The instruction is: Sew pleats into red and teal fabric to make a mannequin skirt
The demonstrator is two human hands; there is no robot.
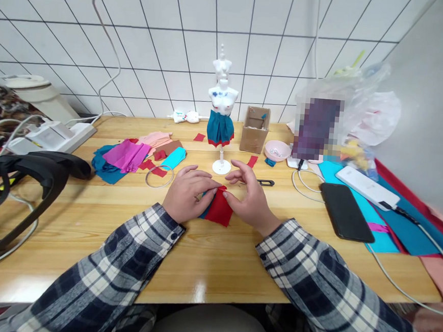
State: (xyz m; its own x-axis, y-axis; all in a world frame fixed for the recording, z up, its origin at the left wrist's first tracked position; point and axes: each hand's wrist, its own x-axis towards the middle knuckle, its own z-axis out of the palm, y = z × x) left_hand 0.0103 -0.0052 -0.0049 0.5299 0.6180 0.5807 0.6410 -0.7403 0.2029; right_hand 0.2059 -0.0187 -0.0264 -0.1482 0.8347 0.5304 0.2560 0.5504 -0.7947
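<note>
A piece of red cloth [219, 209] with a teal part at its left side hangs between my two hands, over the wooden table. My left hand [189, 194] pinches its top edge between thumb and forefinger. On the cloth's right side, my right hand [253, 199] touches the upper edge with its thumb, the other fingers curled and raised apart. Just behind the hands stands a small white mannequin [222, 102] wearing a teal skirt [220, 128] with a red hem.
Cloth scraps [128, 156] and a metal ring [159, 176] lie left. Behind are a cardboard box [253, 138] and a pink bowl [277, 151]. A black clip-like tool [266, 183] lies by my right hand, a phone [346, 212] farther right, a black headset [33, 171] far left.
</note>
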